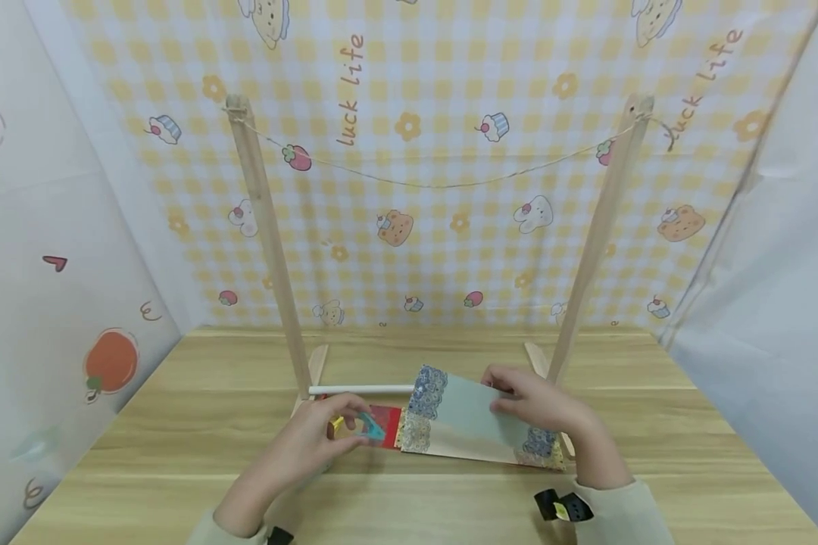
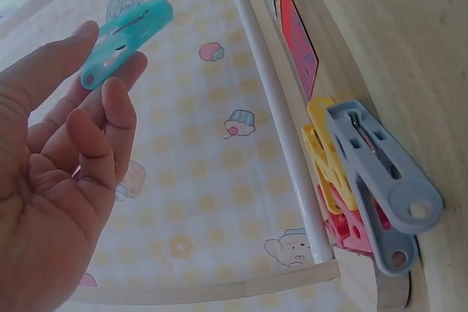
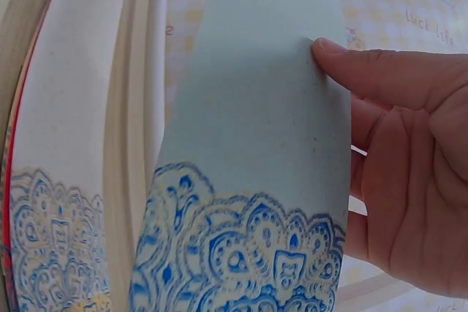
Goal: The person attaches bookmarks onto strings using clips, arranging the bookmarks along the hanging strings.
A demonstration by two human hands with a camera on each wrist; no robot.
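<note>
Fingers of right hand point(image 1: 532, 400) pinching pale blue card point(image 1: 473, 415) by its far edge above table point(image 1: 177, 454), left hand point(image 1: 307, 446) gripping teal clip point(image 2: 126, 33) just left, probably ready for pinning onto string point(image 1: 443, 184).

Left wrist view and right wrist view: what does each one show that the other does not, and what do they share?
Only the left wrist view shows the left hand pinching a teal clothespin in its fingers, with grey, yellow and red clothespins lying on the table. Only the right wrist view shows the right hand pinching the pale blue card with blue lace print. Both show the white rod and the checked backdrop.
</note>
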